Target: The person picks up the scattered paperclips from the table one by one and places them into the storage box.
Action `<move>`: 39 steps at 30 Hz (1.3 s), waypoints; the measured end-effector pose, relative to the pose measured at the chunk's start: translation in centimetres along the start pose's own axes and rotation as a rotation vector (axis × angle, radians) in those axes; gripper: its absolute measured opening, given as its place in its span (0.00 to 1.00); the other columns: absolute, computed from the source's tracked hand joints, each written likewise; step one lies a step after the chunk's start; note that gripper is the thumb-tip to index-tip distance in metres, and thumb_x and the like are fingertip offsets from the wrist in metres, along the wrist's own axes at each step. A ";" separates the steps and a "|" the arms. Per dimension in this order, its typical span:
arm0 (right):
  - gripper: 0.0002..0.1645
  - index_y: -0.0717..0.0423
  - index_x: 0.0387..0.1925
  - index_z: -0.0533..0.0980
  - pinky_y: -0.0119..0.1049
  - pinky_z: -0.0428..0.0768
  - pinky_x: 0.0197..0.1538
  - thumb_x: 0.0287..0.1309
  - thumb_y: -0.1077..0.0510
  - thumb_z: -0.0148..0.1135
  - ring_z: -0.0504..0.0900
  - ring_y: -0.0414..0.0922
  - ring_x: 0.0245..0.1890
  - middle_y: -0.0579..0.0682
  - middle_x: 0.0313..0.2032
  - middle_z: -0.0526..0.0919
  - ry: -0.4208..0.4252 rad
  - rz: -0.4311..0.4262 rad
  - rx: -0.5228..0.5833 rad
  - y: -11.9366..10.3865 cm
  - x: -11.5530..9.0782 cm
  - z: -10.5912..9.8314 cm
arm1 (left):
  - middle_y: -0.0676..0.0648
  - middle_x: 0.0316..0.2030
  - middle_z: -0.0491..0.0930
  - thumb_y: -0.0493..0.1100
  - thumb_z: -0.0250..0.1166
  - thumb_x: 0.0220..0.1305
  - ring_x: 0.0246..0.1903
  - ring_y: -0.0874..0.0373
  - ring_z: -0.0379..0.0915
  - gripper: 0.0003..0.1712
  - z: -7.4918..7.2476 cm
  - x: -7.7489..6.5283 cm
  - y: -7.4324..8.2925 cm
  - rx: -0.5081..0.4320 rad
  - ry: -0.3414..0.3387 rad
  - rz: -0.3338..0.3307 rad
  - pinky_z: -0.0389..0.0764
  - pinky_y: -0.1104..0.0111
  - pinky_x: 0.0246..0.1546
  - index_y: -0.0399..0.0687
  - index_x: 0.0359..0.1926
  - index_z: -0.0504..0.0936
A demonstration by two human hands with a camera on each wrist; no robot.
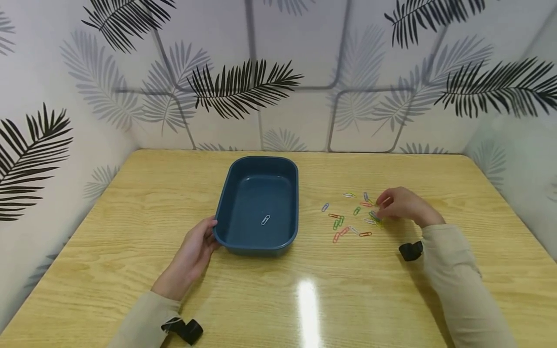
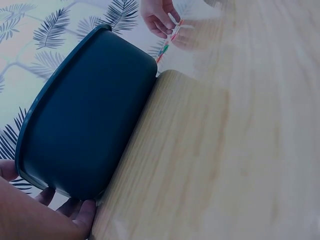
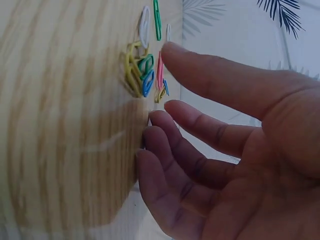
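Left hand [image 1: 197, 253] grips blue rectangular plastic-looking tub [image 1: 267, 193] at 8 o'clock, likely bracing it; right hand [image 1: 404, 208], empty, parted, by multicoloured oval wire paperclips [image 1: 357, 210].

Two hands [image 1: 197, 251] [image 1: 403, 207], one table [image 1: 243, 295] and one tray [image 1: 256, 251] showed. Inside lay one white clip [image 1: 265, 220]; outside, over a dozen loose clips [image 1: 365, 234].

We see the head view brightly lit, with a white streak of glare [image 1: 308, 311] on the rectangular, pale yellow wood-grain worktop [image 1: 130, 217] and a soft shadow [image 1: 428, 296] beside the beige cloth right sleeve [image 1: 461, 285]. We find both wrist views dimmer, bluish and softer.
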State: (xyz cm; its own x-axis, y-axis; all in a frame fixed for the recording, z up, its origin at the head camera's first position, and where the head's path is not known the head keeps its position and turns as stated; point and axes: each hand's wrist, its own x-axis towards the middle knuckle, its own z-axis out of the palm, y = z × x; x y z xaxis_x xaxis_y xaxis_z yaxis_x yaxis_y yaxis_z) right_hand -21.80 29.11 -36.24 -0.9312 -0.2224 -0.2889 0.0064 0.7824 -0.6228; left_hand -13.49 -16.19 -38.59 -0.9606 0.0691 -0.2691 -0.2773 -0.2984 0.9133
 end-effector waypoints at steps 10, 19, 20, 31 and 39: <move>0.14 0.71 0.38 0.77 0.36 0.75 0.32 0.51 0.64 0.68 0.75 0.45 0.30 0.57 0.33 0.81 -0.016 -0.050 -0.035 -0.4 -0.2 0.5 | 0.51 0.38 0.80 0.38 0.44 0.74 0.40 0.58 0.72 0.20 0.0 -0.1 -0.1 -0.006 0.009 -0.001 0.72 0.71 0.43 0.30 0.59 0.67; 0.09 0.70 0.35 0.78 0.36 0.77 0.31 0.56 0.65 0.64 0.77 0.42 0.28 0.55 0.32 0.82 -0.013 -0.053 -0.021 -0.1 -0.1 0.5 | 0.51 0.41 0.79 0.39 0.44 0.74 0.42 0.58 0.71 0.23 -0.1 -0.2 -0.2 0.010 0.009 -0.002 0.72 0.70 0.45 0.29 0.64 0.63; 0.09 0.71 0.35 0.78 0.36 0.78 0.32 0.57 0.65 0.63 0.78 0.42 0.27 0.56 0.32 0.82 -0.011 -0.054 -0.014 -0.1 -0.1 0.5 | 0.51 0.41 0.79 0.39 0.44 0.74 0.42 0.58 0.71 0.23 -0.1 -0.2 -0.2 0.010 0.009 -0.001 0.72 0.70 0.45 0.29 0.64 0.63; 0.12 0.72 0.37 0.77 0.36 0.78 0.33 0.63 0.63 0.57 0.75 0.42 0.27 0.50 0.26 0.79 0.025 -0.025 0.043 -0.3 -0.2 0.1 | 0.51 0.39 0.80 0.38 0.45 0.73 0.40 0.58 0.72 0.19 0.0 -0.1 -0.2 -0.012 0.005 0.012 0.72 0.71 0.43 0.30 0.59 0.67; 0.13 0.71 0.38 0.77 0.36 0.79 0.35 0.65 0.61 0.58 0.77 0.42 0.29 0.51 0.27 0.80 0.061 -0.012 0.053 -0.5 -0.2 0.1 | 0.51 0.38 0.80 0.38 0.45 0.73 0.41 0.58 0.72 0.19 0.0 -0.1 -0.2 -0.013 0.002 0.015 0.72 0.70 0.45 0.30 0.58 0.68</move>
State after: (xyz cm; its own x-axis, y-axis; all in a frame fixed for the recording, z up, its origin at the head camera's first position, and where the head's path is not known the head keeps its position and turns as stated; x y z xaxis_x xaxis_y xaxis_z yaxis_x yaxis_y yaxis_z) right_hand -21.60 28.75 -35.95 -0.9519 -0.1942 -0.2372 0.0129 0.7478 -0.6638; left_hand -13.38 -16.17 -38.75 -0.9646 0.0629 -0.2561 -0.2628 -0.3113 0.9133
